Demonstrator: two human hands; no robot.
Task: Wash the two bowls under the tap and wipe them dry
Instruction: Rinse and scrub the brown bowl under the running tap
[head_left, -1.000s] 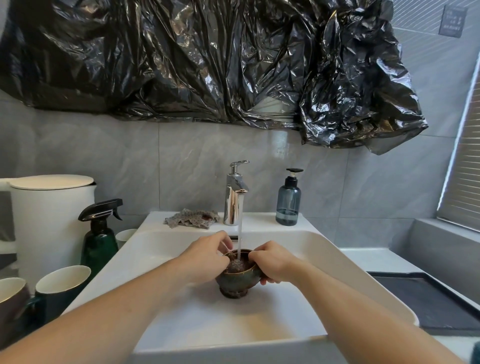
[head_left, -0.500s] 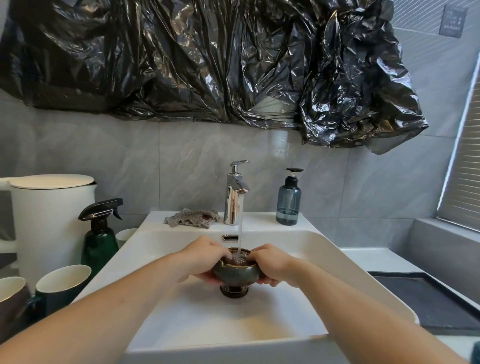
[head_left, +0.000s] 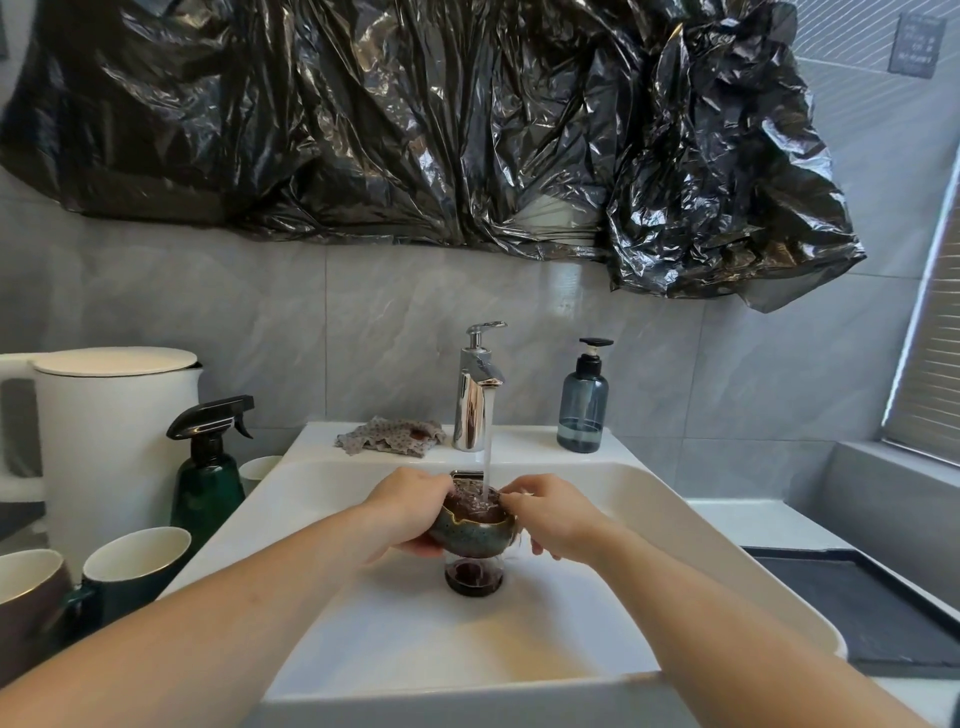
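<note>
A small dark green bowl (head_left: 464, 535) with a gold-edged rim is held over the white sink (head_left: 675, 540), right under the running tap (head_left: 475, 395). The water stream lands in the bowl, which is full of dark reddish water. My left hand (head_left: 402, 512) grips the bowl's left side, fingers curled underneath. My right hand (head_left: 553, 517) pinches the right rim. Directly below sits a dark round patch (head_left: 472, 578); I cannot tell whether it is the drain or the bowl's foot. No second bowl is plainly visible.
A patterned cloth (head_left: 392, 435) lies on the sink ledge left of the tap, a blue soap dispenser (head_left: 583, 410) to its right. On the left stand a green spray bottle (head_left: 208, 467), a white kettle (head_left: 111, 441) and mugs (head_left: 132, 566). A dark mat (head_left: 852, 608) lies right.
The bowl has risen a little and tipped towards me. My left hand has slid from the rim down round the bowl's side, while my right hand stays at the right rim.
</note>
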